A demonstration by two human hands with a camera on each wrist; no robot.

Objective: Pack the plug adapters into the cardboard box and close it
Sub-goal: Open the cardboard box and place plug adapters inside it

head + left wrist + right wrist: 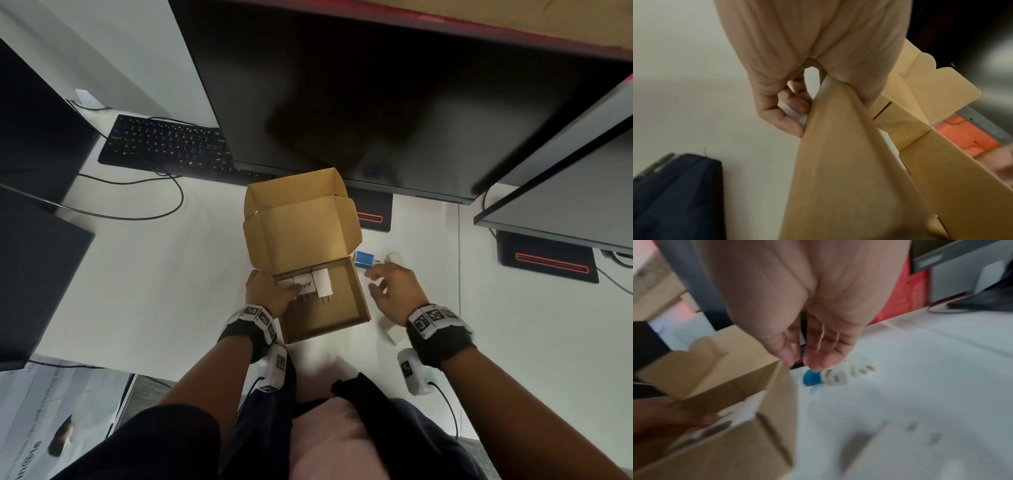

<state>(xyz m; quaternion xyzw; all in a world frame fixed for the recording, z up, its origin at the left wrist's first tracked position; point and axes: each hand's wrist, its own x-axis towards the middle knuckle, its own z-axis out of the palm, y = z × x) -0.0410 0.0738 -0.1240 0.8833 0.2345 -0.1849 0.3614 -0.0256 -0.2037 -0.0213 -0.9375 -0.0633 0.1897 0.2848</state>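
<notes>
Head view: the open brown cardboard box (325,301) sits on the white desk (164,274) with 3 white plug adapters (308,284) inside; the left hand (270,291) grips its left wall

Right wrist view: the right hand (813,344), fingers loosely spread and holding nothing, hangs just short of the small blue plug adapter (811,377), which lies ahead of its fingertips beside the box's right wall, nearer this hand

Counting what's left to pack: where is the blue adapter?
Head view: the blue adapter lies on the desk right of the box, just beyond the right hand.
</notes>
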